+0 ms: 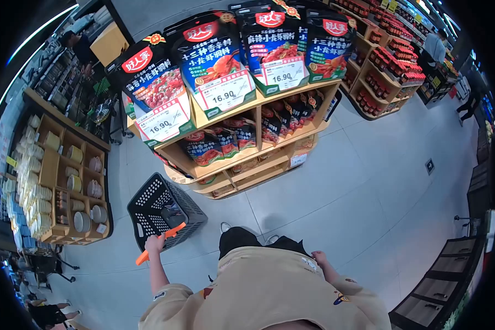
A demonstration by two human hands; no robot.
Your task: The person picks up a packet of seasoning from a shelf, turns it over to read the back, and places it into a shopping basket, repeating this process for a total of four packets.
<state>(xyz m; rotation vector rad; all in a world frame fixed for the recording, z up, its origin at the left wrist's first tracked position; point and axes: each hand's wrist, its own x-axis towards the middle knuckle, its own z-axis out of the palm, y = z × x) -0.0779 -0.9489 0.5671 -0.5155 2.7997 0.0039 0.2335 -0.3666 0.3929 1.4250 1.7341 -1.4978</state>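
My left hand [155,243] is wrapped round the orange handle [175,230] of a dark grey perforated shopping basket [191,213]. The basket is tilted beside my feet, at the left of the view. Something dark shows inside it, too shadowed to name. By my right hip hangs my right hand [318,256], its fingers curled in and nothing visible in them. In front of me, seasoning pouches [206,55] with blue and red print stand in a row on a wooden display stand [214,118]. Price cards [225,96] reading 16.90 are fixed before them.
Wooden shelves [58,192] with bowls and pots stand at the left. Rounded shelving [388,93] with red-lidded jars is at the back right. Dark drawer cabinets [440,275] line the lower right. Other people [437,47] are in the aisles. Grey tiled floor [335,187] surrounds the stand.
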